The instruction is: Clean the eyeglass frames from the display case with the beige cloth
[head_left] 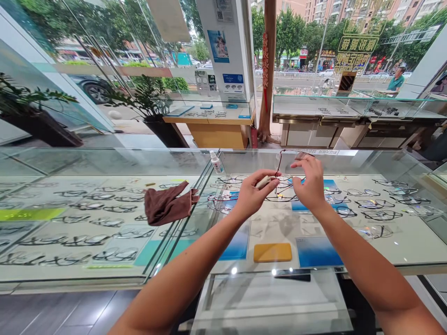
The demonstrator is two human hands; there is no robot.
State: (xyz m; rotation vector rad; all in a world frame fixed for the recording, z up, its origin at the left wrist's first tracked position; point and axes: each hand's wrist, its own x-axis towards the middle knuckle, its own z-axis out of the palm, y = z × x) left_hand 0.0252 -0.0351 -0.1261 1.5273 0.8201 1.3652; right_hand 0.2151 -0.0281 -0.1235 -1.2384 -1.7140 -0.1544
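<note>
Stretching beneath the left hand (pixel 255 193), a glass surface (pixel 279 228) bears a brown cloth (pixel 166 204) to the grip's left. The right hand (pixel 309 184), thumb and fingers apart, hovers just right of the grip, itself clamped on dark-red eyeglasses (pixel 280 161) and a pale object (pixel 263 182), apparently steadying the frame aloft.

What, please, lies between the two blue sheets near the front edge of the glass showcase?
In the head view, a yellow oblong item lies between the left blue sheet and the right blue sheet, touching neither.
</note>
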